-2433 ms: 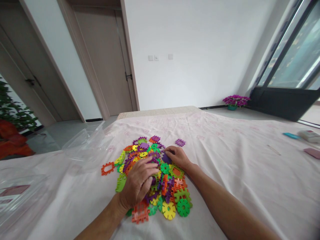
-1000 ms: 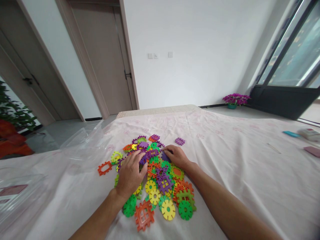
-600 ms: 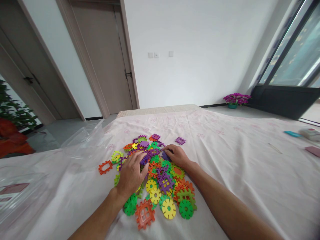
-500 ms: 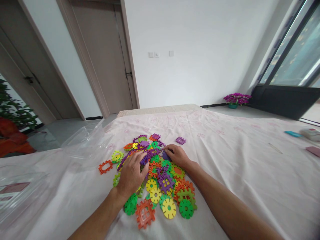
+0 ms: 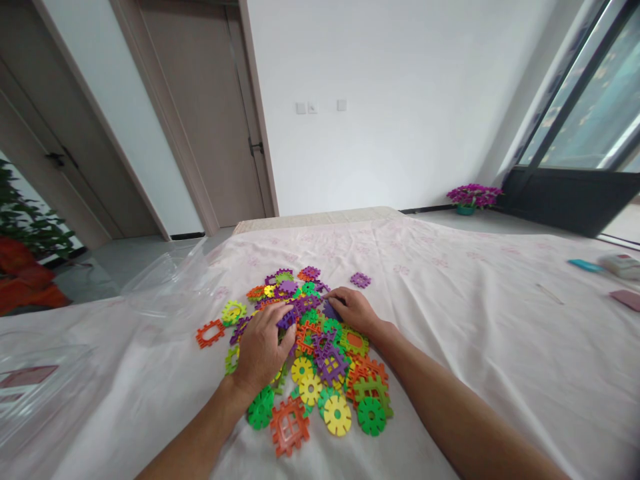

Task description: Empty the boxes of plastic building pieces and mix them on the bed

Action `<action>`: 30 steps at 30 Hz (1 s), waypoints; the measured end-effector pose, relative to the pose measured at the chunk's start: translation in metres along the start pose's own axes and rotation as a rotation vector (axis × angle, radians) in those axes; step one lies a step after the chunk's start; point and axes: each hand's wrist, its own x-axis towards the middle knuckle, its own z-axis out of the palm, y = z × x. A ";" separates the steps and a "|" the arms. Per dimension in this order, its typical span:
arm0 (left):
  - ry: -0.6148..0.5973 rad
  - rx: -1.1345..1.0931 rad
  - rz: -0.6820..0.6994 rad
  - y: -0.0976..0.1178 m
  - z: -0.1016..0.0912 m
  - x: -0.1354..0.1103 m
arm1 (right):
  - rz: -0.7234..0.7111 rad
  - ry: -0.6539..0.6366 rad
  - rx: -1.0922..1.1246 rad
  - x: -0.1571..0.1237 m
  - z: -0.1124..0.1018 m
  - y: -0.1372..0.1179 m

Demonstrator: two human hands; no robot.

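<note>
A heap of colourful interlocking plastic building pieces lies in front of me: notched discs such as a yellow disc [image 5: 337, 415] and a green disc [image 5: 371, 417], plus toothed frames such as an orange window-shaped piece [image 5: 290, 427]. On the heap's left side, my left hand [image 5: 263, 343] is closed, thumb and fingers around a purple building piece [image 5: 287, 319]. My right hand [image 5: 353, 310] is at the far right side of the heap, its fingers curled and pinching a dark purple building piece [image 5: 330, 311]. The fingers partly cover both pieces.
A patterned pale cloth [image 5: 450, 320] covers the table. One purple piece [image 5: 361, 280] lies apart beyond the heap. Clear plastic containers [image 5: 165, 283] stand at left. Far right are a blue object [image 5: 585, 266], a white object [image 5: 621, 267] and a reddish flat piece [image 5: 626, 299].
Both hands keep almost the same place and grip. Purple pieces beside my left fingers look slightly shifted, and the whole view has moved a little.
</note>
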 end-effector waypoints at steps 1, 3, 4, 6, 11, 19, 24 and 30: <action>-0.001 -0.006 -0.005 0.000 0.000 0.000 | -0.001 0.002 0.000 0.000 0.000 0.000; -0.004 -0.016 -0.015 0.000 0.000 0.000 | -0.002 0.002 -0.001 0.000 0.000 0.000; -0.004 -0.019 -0.017 0.001 0.000 0.000 | -0.001 0.001 -0.003 0.000 0.000 -0.001; -0.004 -0.023 -0.021 0.001 0.000 0.000 | 0.001 0.000 -0.006 0.000 0.000 -0.001; -0.008 -0.035 -0.024 0.001 0.000 0.000 | -0.001 -0.006 -0.010 0.000 0.000 -0.002; 0.001 -0.040 -0.019 0.000 0.001 0.000 | 0.004 -0.016 -0.008 0.001 0.000 0.000; -0.007 -0.046 -0.031 0.000 0.001 -0.001 | 0.005 -0.014 -0.011 0.001 0.000 -0.001; -0.021 -0.052 -0.038 0.001 0.001 -0.001 | 0.007 -0.005 -0.009 0.001 0.000 -0.001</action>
